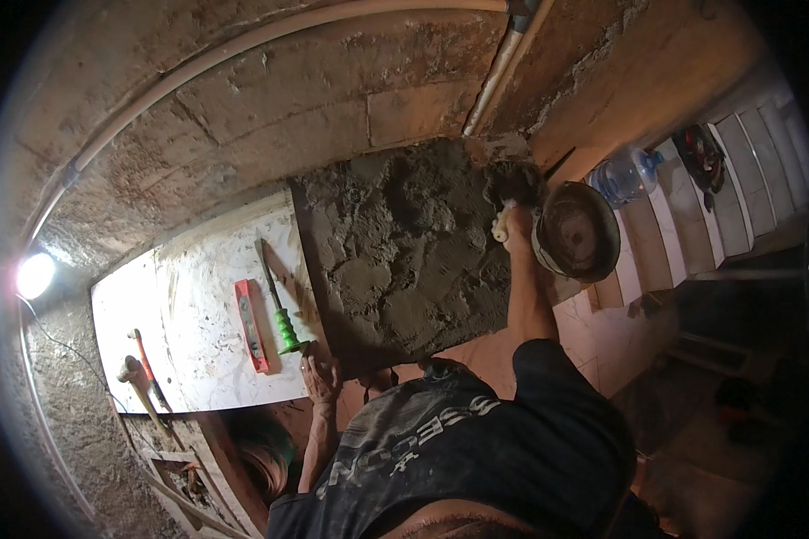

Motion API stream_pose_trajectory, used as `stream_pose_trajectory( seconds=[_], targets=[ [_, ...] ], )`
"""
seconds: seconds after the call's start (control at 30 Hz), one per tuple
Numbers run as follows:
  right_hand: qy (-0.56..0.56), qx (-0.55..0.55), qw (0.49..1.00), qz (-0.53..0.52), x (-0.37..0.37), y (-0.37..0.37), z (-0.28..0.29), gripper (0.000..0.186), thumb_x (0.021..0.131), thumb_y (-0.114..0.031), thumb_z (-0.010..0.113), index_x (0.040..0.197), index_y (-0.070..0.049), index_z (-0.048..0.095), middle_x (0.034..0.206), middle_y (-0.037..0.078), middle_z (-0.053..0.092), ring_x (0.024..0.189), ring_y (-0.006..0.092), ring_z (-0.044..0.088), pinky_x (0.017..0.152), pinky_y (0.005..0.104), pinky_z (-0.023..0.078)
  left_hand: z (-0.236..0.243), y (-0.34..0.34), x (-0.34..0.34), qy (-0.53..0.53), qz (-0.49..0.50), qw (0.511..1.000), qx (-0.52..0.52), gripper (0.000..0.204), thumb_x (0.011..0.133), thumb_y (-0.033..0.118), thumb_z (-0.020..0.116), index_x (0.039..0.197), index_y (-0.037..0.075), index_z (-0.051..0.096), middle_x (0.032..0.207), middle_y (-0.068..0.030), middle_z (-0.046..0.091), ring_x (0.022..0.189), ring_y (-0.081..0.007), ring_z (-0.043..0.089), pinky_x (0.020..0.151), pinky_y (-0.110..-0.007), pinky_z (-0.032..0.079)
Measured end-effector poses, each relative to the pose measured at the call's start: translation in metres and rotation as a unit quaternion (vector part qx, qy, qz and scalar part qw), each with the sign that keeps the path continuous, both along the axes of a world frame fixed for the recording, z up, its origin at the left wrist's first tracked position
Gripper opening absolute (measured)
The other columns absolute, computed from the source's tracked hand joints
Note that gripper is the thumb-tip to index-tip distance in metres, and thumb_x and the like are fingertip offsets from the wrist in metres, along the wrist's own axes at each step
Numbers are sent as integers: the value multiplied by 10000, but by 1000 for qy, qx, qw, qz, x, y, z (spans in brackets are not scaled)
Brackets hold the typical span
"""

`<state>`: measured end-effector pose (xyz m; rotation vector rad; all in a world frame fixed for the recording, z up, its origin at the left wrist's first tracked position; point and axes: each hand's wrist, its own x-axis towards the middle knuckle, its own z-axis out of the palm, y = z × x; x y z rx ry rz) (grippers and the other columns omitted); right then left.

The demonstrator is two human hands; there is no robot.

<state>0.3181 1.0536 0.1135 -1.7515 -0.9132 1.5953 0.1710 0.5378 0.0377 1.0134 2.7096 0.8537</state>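
Note:
My right hand (518,228) is closed around the pale handle of a trowel (501,232). The tool's dark blade is hard to make out against the wet mortar (404,251), which lies rough and lumpy in a broad grey bed. Just right of that hand stands a round bucket (577,232) with grey residue inside. My left hand (321,375) rests with fingers extended at the front edge of a white slab (207,260). Close to its fingertips lies a chisel (281,314) with a green grip and hand guard, and beside that a red spirit level (251,325).
A hammer (140,382) and an orange-handled tool (146,364) lie at the slab's left end. A lit lamp (36,275) shines at the far left. A pipe (243,45) runs along the wall. Stairs (661,220) on the right hold a clear plastic bottle (622,177).

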Motion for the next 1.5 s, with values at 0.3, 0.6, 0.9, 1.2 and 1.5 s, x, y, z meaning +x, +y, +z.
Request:
stream_pose_trajectory(
  seconds=[0.3,0.6,0.9,1.2,1.5],
  targets=[
    [42,-29,999,20,-2,-5,2,357,920,-312,488,1169,-56,479,855,113,561,582,227,544,480,352,472,-9,-5,0,26,17,1000,-2,567,786,226,577,1273,-2,394,1205,-226,458,1094,-402,437,939,-468,345],
    [90,-16,995,-33,-2,-3,-6,315,930,-295,461,1120,-45,484,853,123,549,631,243,544,525,386,463,6,-1,-3,-16,9,1000,2,564,784,189,584,1280,-2,393,1250,-220,444,1149,-392,415,971,-461,329],
    [139,-74,986,55,0,-53,-10,297,918,-341,442,1048,-76,473,711,82,533,513,217,533,396,356,446,10,1,-4,11,-13,1000,18,569,797,211,584,1284,-9,390,1231,-232,449,1114,-404,423,955,-467,334],
    [84,-77,987,113,37,-72,-11,383,886,-462,465,997,-99,517,686,60,549,456,178,526,356,326,444,7,3,-1,6,13,1000,1,571,787,240,589,1254,-15,384,1159,-233,464,1053,-419,429,921,-482,334],
    [140,9,950,279,-12,-149,9,434,873,-478,484,1053,-84,463,709,69,555,472,158,531,370,315,453,9,0,-2,-11,10,999,-38,583,786,216,593,1282,-10,387,1186,-230,459,1053,-409,444,935,-468,344]
  ],
)
